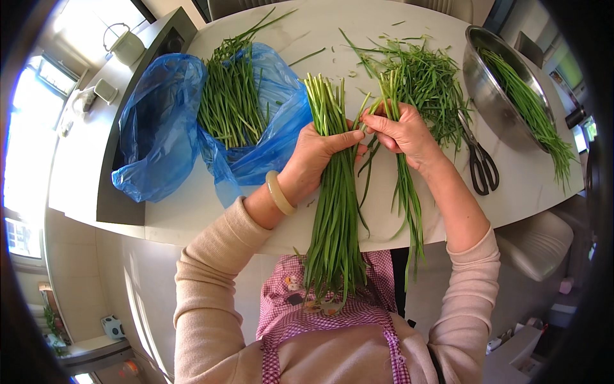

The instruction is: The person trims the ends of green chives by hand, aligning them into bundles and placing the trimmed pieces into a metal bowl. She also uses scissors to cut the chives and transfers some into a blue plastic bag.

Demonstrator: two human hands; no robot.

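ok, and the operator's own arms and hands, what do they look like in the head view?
Both the left hand and right hand are ungloved. Beige long sleeves, creased and drawn back, leave both wrists bare of fabric. A smooth, pale cream bangle circles the left wrist; none shows on the right.

Bright window [57,78], pale table [300,31], sunlit floor [139,301]

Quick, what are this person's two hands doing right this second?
Left hand: closed around a thick bunch of long green stalks.
Right hand: closed on a thinner bunch of the same stalks.
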